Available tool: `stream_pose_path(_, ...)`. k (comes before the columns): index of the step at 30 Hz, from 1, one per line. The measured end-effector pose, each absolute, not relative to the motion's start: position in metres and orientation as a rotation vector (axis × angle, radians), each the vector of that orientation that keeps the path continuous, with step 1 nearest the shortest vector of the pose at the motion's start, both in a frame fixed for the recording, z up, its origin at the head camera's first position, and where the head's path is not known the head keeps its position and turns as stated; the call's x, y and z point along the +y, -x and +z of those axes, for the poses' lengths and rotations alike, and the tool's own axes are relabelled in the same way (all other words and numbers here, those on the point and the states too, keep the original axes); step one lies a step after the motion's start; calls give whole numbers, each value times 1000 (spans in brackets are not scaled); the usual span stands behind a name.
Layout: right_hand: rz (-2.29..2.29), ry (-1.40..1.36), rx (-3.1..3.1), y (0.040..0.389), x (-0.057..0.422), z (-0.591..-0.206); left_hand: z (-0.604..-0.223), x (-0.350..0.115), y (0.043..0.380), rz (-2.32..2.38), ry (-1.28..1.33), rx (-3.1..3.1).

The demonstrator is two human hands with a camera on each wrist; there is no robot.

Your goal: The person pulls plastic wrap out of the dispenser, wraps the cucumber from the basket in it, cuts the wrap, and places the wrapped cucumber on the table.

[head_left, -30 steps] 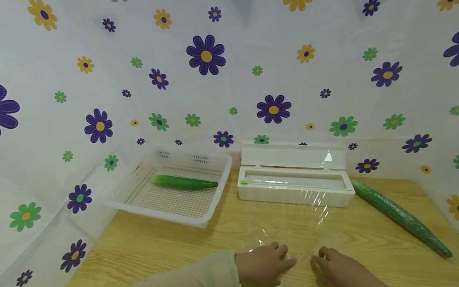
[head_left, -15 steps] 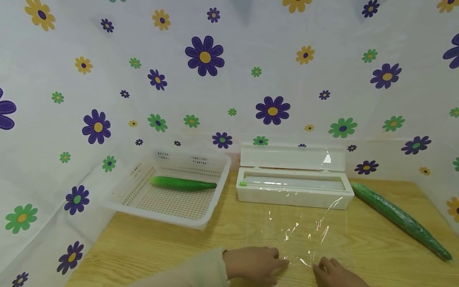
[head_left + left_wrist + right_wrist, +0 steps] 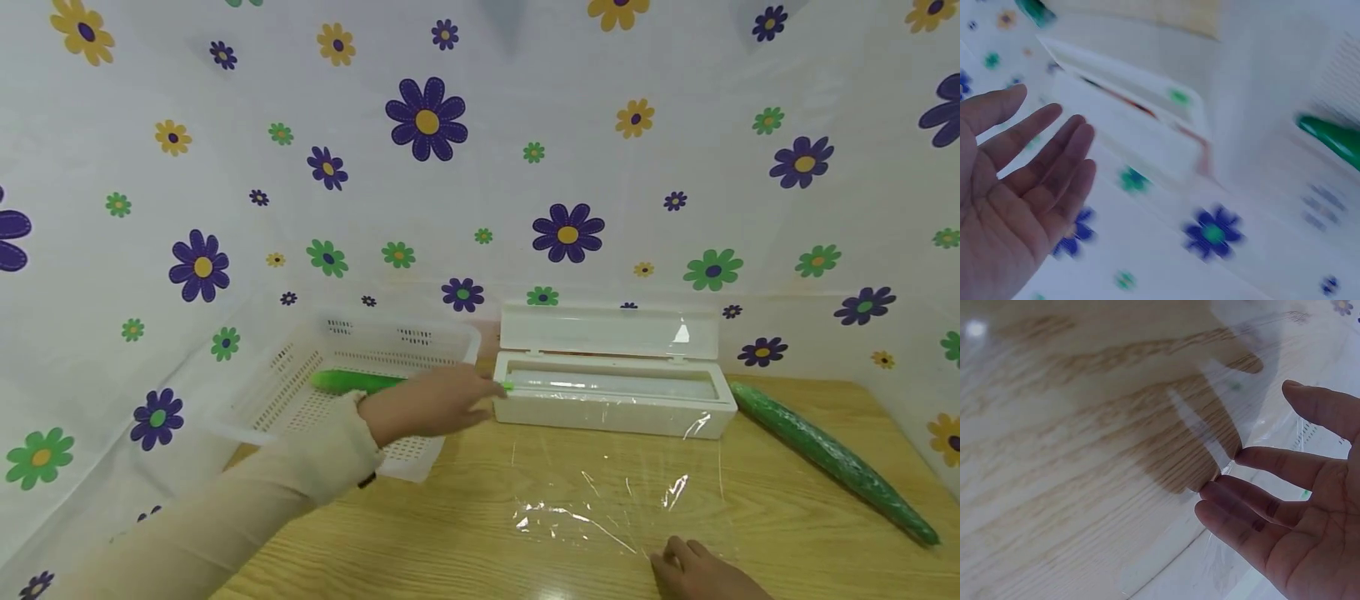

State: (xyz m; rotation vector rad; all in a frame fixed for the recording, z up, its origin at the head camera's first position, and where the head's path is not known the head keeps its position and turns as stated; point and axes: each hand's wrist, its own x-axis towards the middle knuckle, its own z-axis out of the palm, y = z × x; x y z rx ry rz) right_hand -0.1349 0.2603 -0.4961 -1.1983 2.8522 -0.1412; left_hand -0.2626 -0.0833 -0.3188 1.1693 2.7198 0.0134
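Note:
Clear cling film stretches from a white cling film dispenser, lid raised, over the wooden table toward me. My left hand reaches across the basket's right side, fingertips at the green slider on the dispenser's left end in the head view. Its fingers look loosely extended in the left wrist view, around nothing. At the film's near edge, my right hand rests its fingertips on the film; the right wrist view shows these fingers fairly straight, tips against the tabletop.
A white perforated basket on the left holds a green cucumber, partly hidden by the left arm. To the dispenser's right lies a film-wrapped cucumber on the table. A flower-patterned white sheet hangs behind.
My left hand has left the film's near edge and moved up and away to the dispenser's left end. The right hand stays at the near edge, and the film now lies lower.

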Motion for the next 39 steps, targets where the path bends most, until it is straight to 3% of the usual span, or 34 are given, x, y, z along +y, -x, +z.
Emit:
stream_pose_path(7, -172, 1157, 2836, 136, 262, -495, -318, -142, 346, 21, -870, 2826)
stream_pose_path(12, -275, 1190, 2843, 136, 261, -500, -341, -176, 379, 46, -593, 2758)
stream_pose_path(26, -271, 1037, 2790, 136, 258, -503, -389, -213, 412, 72, -293, 2664)
stream_pose_path(39, -241, 1098, 2820, 138, 261, -503, -449, -242, 430, -90, -275, 2819)
